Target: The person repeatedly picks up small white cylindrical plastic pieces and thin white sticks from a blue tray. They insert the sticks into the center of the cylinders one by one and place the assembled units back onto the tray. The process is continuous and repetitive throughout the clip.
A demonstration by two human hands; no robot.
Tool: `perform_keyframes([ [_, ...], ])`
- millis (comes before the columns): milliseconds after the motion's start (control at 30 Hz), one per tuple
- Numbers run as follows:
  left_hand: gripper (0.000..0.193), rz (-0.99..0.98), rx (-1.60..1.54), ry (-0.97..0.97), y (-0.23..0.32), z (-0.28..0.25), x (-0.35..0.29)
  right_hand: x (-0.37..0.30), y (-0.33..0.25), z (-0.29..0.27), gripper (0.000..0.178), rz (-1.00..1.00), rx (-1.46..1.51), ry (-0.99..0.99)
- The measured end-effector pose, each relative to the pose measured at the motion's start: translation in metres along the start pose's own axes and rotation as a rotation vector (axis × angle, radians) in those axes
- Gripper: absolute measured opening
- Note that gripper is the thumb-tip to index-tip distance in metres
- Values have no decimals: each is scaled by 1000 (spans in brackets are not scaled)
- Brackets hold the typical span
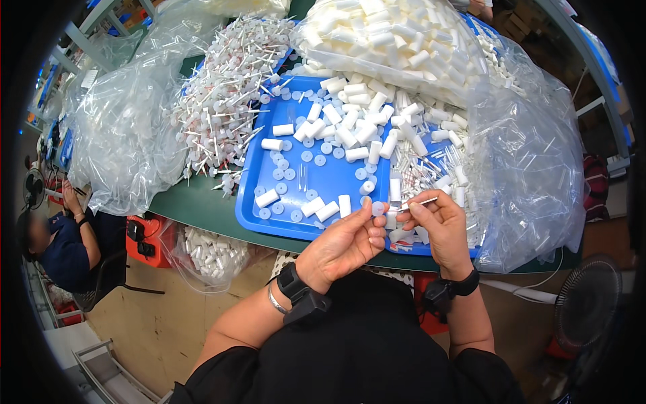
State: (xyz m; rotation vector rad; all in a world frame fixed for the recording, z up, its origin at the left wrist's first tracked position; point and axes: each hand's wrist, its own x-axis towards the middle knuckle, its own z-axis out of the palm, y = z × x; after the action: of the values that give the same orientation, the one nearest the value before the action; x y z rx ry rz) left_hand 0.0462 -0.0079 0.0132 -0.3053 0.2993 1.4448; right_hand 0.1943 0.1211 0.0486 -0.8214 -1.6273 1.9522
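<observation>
Over the near edge of a blue tray point(340, 175), my left hand point(344, 244) pinches a small translucent disc point(378, 208) between thumb and fingertips. Just to its right, my right hand point(441, 230) grips a thin white stick point(425, 201), its tip pointing left toward the disc, and I cannot tell if the two touch. White cylinders point(346, 137) and flat translucent discs point(319, 160) lie scattered in the tray. Under and behind my right hand, a second blue tray point(439, 161) holds thin white sticks point(417, 174) and more cylinders.
At the left rises a heap of assembled stick-and-disc pieces point(219, 87). A bag of white cylinders point(397, 40) stands at the back. Clear plastic bags point(124, 128) flank the green table point(195, 209). A fan point(589, 303) is at right; another person point(67, 246) sits at left.
</observation>
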Motion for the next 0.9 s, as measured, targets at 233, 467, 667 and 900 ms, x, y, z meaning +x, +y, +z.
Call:
perform_keyframes([
  [233,34,11,6,-3,0,-5,1,1,4,-3,13,17,-44,14],
  [467,30,109,291,63,1,-7,2,-5,-5,5,12,-22,-143,23],
  [667,23,151,333,82,3,-3,0,-9,-3,7,11,-176,-368,31],
  [900,27,123,382,67,3,-9,2,-4,-3,4,12,60,-25,69],
])
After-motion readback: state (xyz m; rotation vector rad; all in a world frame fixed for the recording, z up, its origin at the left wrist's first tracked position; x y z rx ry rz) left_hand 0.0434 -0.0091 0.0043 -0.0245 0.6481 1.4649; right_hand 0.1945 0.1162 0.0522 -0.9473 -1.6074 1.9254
